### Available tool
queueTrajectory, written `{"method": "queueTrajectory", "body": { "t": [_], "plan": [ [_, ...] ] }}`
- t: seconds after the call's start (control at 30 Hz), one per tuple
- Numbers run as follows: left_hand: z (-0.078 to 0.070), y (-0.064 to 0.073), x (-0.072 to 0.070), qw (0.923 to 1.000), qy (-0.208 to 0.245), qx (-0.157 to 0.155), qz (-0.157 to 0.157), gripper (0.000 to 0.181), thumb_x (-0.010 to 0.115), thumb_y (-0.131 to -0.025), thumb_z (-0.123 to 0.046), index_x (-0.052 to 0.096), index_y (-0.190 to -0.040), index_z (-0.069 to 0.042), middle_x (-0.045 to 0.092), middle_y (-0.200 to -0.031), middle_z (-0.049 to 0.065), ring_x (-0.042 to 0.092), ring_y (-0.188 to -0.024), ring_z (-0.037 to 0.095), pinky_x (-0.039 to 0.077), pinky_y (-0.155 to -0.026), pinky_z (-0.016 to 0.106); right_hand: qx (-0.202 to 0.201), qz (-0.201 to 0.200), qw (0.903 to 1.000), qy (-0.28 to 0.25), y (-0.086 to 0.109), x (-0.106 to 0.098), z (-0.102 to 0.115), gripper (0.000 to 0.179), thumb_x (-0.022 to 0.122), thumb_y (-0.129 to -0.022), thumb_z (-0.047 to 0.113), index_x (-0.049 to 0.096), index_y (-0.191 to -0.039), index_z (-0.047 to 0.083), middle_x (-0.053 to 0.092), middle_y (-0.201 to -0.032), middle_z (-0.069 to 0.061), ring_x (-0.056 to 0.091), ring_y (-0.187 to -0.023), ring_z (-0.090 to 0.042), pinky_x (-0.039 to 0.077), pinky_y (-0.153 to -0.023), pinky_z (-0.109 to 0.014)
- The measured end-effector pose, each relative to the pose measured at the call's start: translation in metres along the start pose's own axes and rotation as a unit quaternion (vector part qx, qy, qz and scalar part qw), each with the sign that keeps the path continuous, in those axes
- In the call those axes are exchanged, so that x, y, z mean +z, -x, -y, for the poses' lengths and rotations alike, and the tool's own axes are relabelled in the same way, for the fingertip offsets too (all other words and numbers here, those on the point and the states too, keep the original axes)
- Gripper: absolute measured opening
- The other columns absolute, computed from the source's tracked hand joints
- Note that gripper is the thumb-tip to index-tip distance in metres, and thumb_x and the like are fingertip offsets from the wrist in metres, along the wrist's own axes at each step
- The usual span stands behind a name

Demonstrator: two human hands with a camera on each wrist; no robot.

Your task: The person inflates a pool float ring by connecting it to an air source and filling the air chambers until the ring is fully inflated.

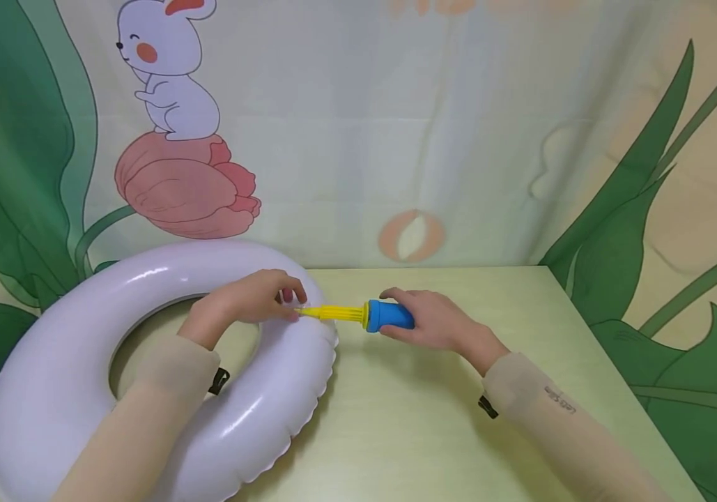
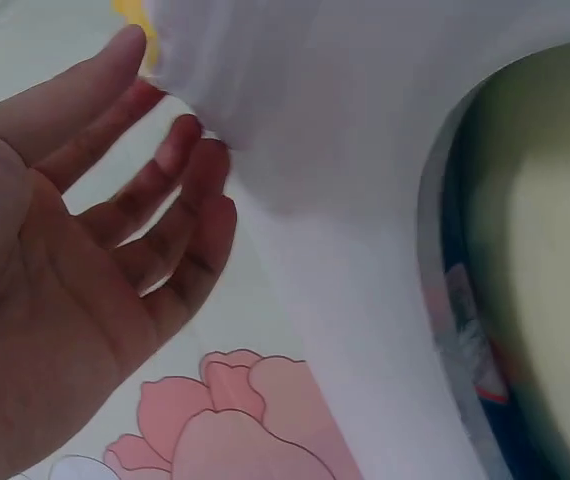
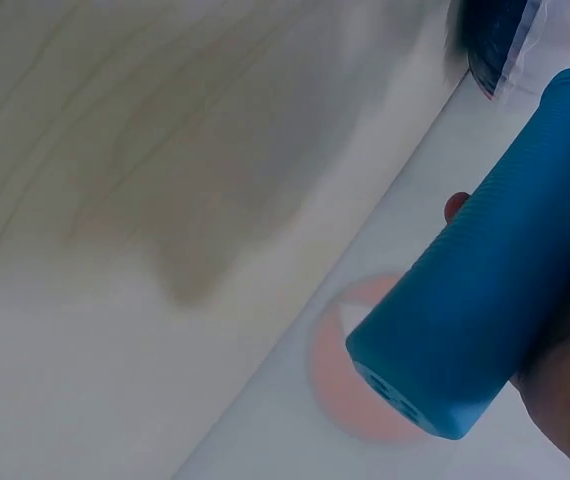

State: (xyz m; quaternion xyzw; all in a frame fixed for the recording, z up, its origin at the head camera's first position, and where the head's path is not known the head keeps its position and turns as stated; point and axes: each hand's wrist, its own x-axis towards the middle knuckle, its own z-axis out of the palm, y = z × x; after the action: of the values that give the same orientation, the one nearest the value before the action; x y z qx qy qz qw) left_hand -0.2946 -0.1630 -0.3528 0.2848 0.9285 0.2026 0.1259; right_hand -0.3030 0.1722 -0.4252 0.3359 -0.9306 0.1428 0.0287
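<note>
A hand pump has a blue body and a yellow front with a tapered nozzle. My right hand grips the blue body, and in the right wrist view the pump's blue end slants across the palm. The nozzle points left at the top of a white inflatable swim ring. At its tip, my left hand pinches the ring's clear valve between thumb and forefinger. In the left wrist view the other fingers curve loosely beside the ring; the valve itself is mostly hidden there.
The swim ring lies over the left part of a pale yellow-green table. Behind the table hangs a printed curtain with a rabbit, flowers and leaves. The table's back edge meets the curtain just beyond the hands.
</note>
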Motion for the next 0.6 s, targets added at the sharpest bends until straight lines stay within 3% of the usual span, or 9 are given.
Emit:
{"method": "queueTrajectory", "body": {
  "t": [0.13, 0.37, 0.6],
  "plan": [
    [0.012, 0.001, 0.005, 0.9992, 0.030, 0.020, -0.020, 0.016, 0.074, -0.094, -0.010, 0.073, -0.110, -0.011, 0.062, -0.100, 0.005, 0.057, -0.095, 0.025, 0.049, -0.084, 0.039, -0.022, 0.002, 0.9997, 0.004, -0.002, 0.008, 0.002, 0.059, 0.062, -0.098, 0.049, 0.050, -0.147, 0.019, 0.065, -0.115, -0.005, 0.060, -0.092, -0.018, 0.053, -0.078, -0.036],
    [0.018, -0.001, 0.009, 0.9979, 0.043, 0.032, -0.035, 0.009, 0.075, -0.094, -0.013, 0.075, -0.103, -0.013, 0.063, -0.098, 0.000, 0.057, -0.094, 0.023, 0.048, -0.083, 0.038, -0.034, 0.005, 0.9994, -0.002, -0.006, 0.015, 0.013, 0.059, 0.060, -0.095, 0.038, 0.046, -0.151, 0.025, 0.062, -0.115, 0.000, 0.057, -0.090, -0.015, 0.050, -0.075, -0.033],
    [0.016, -0.004, 0.011, 0.9969, 0.030, 0.051, -0.051, 0.009, 0.080, -0.091, -0.015, 0.073, -0.097, -0.013, 0.059, -0.089, 0.000, 0.056, -0.087, 0.021, 0.047, -0.079, 0.037, -0.029, -0.016, 0.9994, 0.010, -0.011, 0.018, 0.029, 0.056, 0.066, -0.094, 0.059, 0.058, -0.138, 0.025, 0.063, -0.107, 0.003, 0.057, -0.084, -0.012, 0.048, -0.071, -0.030]
  ]
}}
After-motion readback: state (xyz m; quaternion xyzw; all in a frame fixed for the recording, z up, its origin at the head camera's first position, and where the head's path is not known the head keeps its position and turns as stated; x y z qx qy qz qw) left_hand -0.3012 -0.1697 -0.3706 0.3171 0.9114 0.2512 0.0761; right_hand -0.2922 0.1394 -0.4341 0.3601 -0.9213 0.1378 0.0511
